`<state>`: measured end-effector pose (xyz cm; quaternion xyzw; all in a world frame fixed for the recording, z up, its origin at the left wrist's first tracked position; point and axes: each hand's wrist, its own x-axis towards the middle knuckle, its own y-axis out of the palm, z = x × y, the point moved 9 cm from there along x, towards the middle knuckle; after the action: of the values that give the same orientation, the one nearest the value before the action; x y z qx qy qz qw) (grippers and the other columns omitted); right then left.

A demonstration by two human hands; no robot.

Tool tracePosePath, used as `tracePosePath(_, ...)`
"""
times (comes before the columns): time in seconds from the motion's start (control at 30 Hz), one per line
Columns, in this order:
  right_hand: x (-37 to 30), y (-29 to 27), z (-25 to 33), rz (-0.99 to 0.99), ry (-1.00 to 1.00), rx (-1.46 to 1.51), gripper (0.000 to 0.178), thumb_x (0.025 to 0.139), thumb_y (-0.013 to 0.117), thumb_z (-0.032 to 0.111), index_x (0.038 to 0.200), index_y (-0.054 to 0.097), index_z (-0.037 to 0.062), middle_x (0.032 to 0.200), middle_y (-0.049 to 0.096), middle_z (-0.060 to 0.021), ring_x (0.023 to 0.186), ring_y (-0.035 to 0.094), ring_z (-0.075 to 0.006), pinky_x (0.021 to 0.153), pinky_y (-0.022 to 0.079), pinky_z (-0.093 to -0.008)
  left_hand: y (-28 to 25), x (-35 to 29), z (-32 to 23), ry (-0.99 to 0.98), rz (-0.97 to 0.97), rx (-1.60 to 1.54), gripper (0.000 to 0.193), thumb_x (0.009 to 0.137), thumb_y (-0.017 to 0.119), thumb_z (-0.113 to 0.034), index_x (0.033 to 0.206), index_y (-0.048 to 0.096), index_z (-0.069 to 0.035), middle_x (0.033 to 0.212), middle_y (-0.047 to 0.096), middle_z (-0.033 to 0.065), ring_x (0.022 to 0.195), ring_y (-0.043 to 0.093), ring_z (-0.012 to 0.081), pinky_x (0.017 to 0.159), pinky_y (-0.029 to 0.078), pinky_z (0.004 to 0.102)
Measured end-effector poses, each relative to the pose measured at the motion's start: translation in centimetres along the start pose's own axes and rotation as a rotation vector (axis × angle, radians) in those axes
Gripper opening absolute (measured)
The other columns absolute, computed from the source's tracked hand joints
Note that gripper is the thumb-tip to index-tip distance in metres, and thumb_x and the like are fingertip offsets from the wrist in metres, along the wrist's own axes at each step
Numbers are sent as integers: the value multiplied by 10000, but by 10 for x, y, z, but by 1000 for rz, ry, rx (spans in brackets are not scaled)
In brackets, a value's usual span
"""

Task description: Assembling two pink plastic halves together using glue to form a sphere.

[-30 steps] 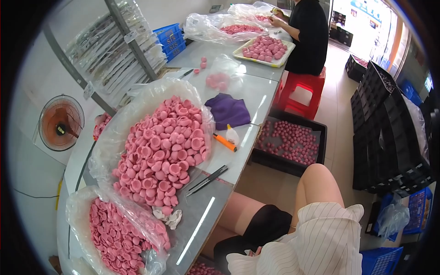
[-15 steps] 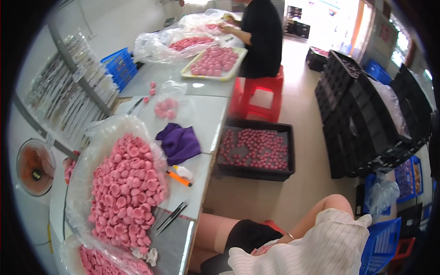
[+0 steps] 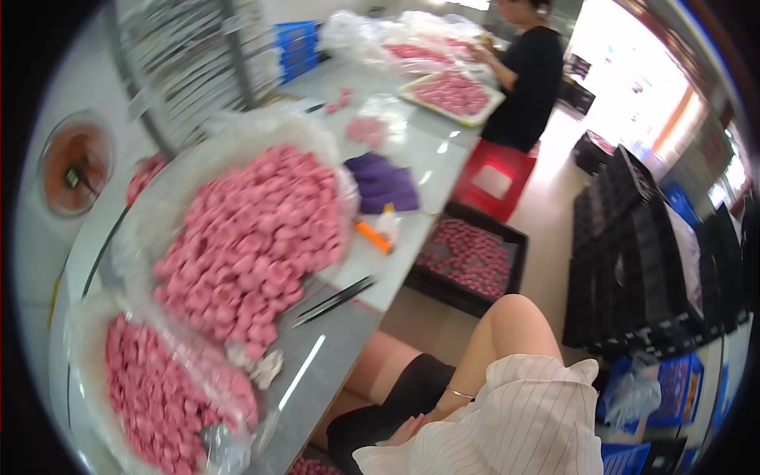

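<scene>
My right hand (image 3: 408, 430) rests on my lap, over black shorts (image 3: 423, 384). Its fingers look laid flat, partly hidden by my striped shirt, and nothing shows in them. A thin bracelet (image 3: 461, 393) circles the wrist. My left hand is out of view. On the table lies a large clear bag, opened out, heaped with pink cup-shaped pieces (image 3: 253, 237). A second bag of smaller-looking pink pieces (image 3: 154, 388) sits nearer. Beside the large heap are dark tweezers (image 3: 334, 301), an orange-handled tool (image 3: 373, 237), a small white bottle (image 3: 389, 224) and a purple cloth (image 3: 381, 184).
A person in black (image 3: 534, 75) works at the table's far end, by a tray of pink pieces (image 3: 455, 95). A black crate (image 3: 518, 269) with pink pieces stands on the floor. Stacked black crates (image 3: 625, 269) fill the right. Crumpled tissue (image 3: 267, 370) lies near the bags.
The view has turned and tilted, so the table's things appear farther right and higher, and more of the near bag shows. My right hand stays on my lap.
</scene>
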<state>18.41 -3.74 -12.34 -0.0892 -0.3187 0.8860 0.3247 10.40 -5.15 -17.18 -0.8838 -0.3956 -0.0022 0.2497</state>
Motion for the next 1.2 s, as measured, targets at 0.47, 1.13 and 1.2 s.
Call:
tracePosePath(0.47,5,-19,-4,-195,48,-78,275,797,515,198,1015,546,33,1066,534,-145,1013,475,-304,892,366,-393,22,74,-76,153,480,267,418,806,514,-349,1182,528,-169,1237,490,27,1121,484,198,969,285,467)
tracePosePath(1.13,2,-322,-56,-1198,433,-520,286,805,623,178,1026,557,9,904,567,-61,767,496,-95,637,398,-208,-213,13,-174,250,-786,902,100,686,543,-51,763,607,-45,695,609,69,612,590,206,637,474,356)
tracePosePath(1.2,-3,-326,-86,-1198,417,-407,260,824,606,204,975,588,-7,772,593,-25,619,480,-59,536,386,-185,-229,4,-173,192,-841,953,119,684,560,-34,787,613,-57,741,609,55,654,588,201,662,469,346)
